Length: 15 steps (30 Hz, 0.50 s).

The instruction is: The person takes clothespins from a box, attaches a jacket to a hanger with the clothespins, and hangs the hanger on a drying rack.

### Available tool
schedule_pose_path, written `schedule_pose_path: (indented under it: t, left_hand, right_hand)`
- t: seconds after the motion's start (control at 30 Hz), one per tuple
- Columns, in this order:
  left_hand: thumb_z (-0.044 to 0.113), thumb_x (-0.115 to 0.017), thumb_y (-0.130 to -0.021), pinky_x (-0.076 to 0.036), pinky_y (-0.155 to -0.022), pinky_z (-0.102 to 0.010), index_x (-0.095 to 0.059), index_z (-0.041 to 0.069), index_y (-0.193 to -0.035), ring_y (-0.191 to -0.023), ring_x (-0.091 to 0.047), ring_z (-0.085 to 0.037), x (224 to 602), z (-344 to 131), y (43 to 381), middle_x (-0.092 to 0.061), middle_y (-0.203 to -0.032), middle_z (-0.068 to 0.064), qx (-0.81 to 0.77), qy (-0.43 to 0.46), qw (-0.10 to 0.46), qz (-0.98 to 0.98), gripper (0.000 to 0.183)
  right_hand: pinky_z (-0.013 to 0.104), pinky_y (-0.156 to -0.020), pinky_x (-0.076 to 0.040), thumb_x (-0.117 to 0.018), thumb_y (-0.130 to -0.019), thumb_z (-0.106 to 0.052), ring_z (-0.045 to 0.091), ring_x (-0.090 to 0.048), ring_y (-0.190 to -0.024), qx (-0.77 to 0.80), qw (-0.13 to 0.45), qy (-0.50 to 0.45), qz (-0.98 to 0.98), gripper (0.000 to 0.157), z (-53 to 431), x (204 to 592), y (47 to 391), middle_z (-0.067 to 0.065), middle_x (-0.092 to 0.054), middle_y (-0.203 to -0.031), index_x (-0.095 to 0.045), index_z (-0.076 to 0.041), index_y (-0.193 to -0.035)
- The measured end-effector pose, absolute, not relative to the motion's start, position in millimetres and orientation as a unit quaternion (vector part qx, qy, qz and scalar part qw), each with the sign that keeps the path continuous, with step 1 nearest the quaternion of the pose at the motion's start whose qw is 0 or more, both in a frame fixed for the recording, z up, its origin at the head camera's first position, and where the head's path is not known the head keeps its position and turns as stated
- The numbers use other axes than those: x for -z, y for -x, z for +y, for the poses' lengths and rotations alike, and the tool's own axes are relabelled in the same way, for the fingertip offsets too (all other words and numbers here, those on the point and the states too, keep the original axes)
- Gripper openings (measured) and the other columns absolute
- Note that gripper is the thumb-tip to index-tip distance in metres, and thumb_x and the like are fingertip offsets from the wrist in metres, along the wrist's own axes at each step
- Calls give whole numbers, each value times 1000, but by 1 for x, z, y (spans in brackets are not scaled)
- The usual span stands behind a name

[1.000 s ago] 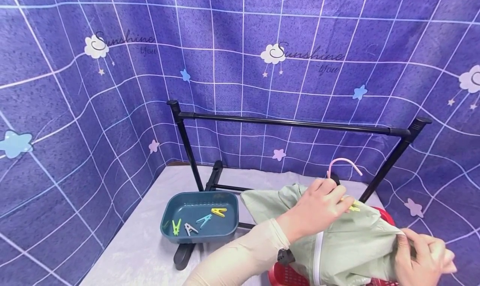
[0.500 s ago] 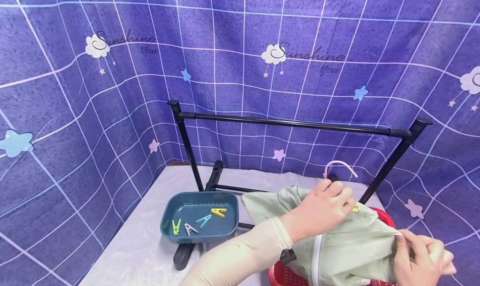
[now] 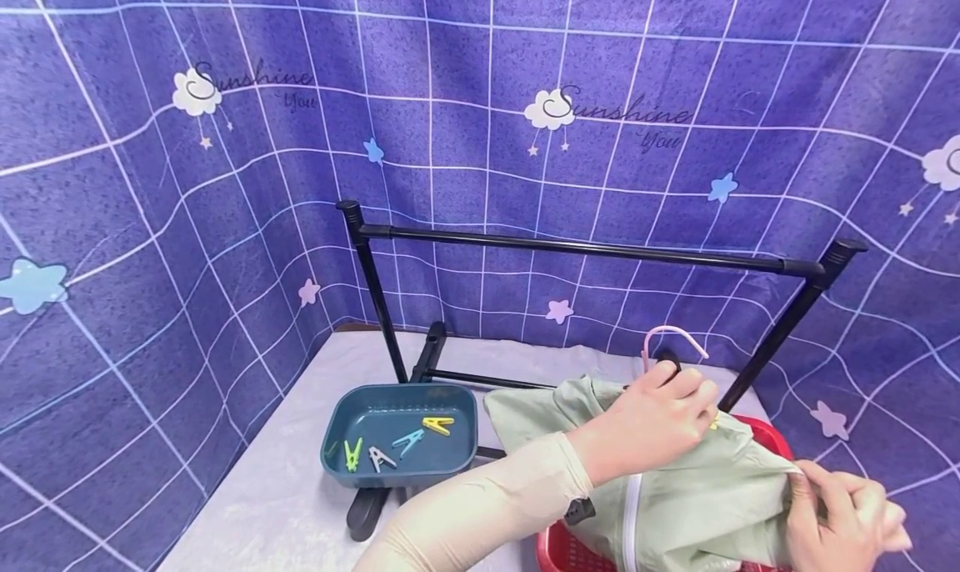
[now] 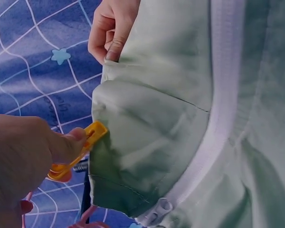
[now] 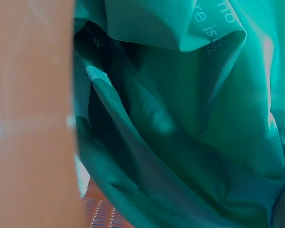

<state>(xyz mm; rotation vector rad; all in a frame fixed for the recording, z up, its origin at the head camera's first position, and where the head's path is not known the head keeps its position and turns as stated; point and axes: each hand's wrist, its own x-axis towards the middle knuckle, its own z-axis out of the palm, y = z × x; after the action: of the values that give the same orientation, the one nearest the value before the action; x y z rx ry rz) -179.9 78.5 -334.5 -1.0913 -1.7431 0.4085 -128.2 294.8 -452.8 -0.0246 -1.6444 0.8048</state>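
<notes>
A pale green zip-up jacket (image 3: 738,501) hangs between both hands on a pink hanger (image 3: 675,329), whose hook shows above the left hand. My left hand (image 3: 660,426) pinches a yellow clothespin (image 4: 96,133) at the jacket's edge; in the left wrist view its tip lies on the fabric near the zipper pull (image 4: 162,207). At the right, my right hand (image 3: 843,514) grips the jacket's side between thumb and fingers and draws it outward. Folds of the jacket fill most of the right wrist view.
Under the jacket stands a red basket (image 3: 558,551). A black garment rack (image 3: 570,245) spans the table (image 3: 262,505) behind. To the left, a blue-green tray (image 3: 337,413) holds several clothespins, among them a blue clothespin (image 3: 408,442). A purple patterned curtain (image 3: 450,172) surrounds the table.
The hanger hook has shifted slightly left and down. My left hand has moved a little right relative to it, covering more of the yellow clothespin. The right hand keeps its grip, nearly still.
</notes>
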Motion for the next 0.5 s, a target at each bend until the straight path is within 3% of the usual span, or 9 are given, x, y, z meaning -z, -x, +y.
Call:
schedule_pose_path:
  t: [0.2, 0.5]
  left_hand:
    - [18, -38, -100, -33, -85, -29, -73, 35, -94, -95, -45, -10, 332, 83, 174, -53, -96, 12, -192, 442, 472, -738, 40]
    - [19, -37, -100, -32, -87, -30, -73, 34, -99, -97, -43, -9, 333, 83, 176, -54, -99, 14, -201, 441, 467, -740, 39]
  right_hand:
    - [43, -98, -13, -67, -89, -50, -2, -30, -101, -349, 616, 12, -706, 57, 294, 452, 129, -17, -46, -83, -67, 6, -80]
    - [39, -99, -14, -68, -89, -44, -5, -30, -101, -353, 610, 30, -709, 50, 290, 452, 126, -33, -40, -97, -67, 6, -81]
